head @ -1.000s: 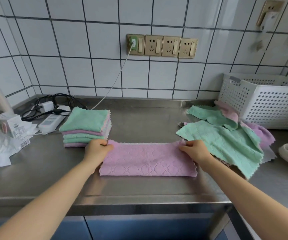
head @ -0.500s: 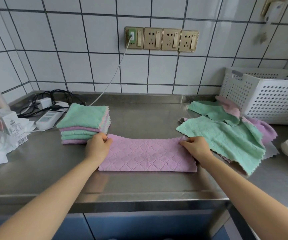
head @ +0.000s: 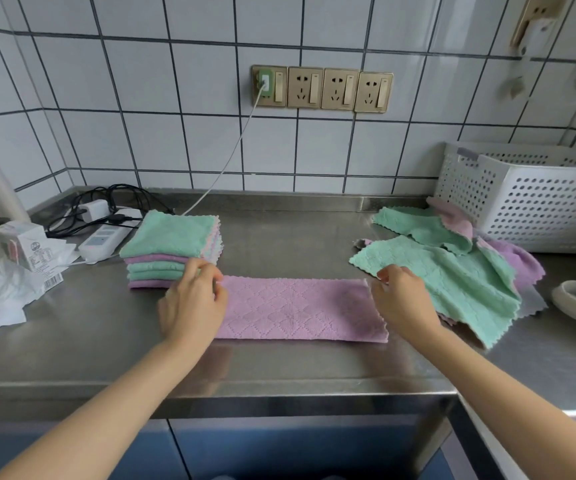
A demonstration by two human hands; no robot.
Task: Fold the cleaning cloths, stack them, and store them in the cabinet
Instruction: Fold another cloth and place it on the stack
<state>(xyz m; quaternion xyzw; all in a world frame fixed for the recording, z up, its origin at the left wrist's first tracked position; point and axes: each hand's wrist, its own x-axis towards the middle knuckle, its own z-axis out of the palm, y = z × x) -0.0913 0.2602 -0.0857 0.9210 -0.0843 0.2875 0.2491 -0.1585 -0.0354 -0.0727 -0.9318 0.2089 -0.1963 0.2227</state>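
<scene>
While the pink cloth (head: pixel 300 308) is lying half-folded at centre frame, the left hand (head: pixel 193 301) and right hand (head: pixel 402 299) are pinching its short ends, probably lining edges up for the next fold, with the folded stack (head: pixel 172 249) waiting just left.

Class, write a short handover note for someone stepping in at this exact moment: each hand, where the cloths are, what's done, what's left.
Left hand: on the left end of the pink cloth, fingers curled at its edge.
Right hand: at the right end, fingers pinching the edge.
Pink cloth lies folded into a long strip on the counter.
Done: folded stack at left.
Left: finish this cloth, fold the loose pile by the basket, stack, store.
</scene>
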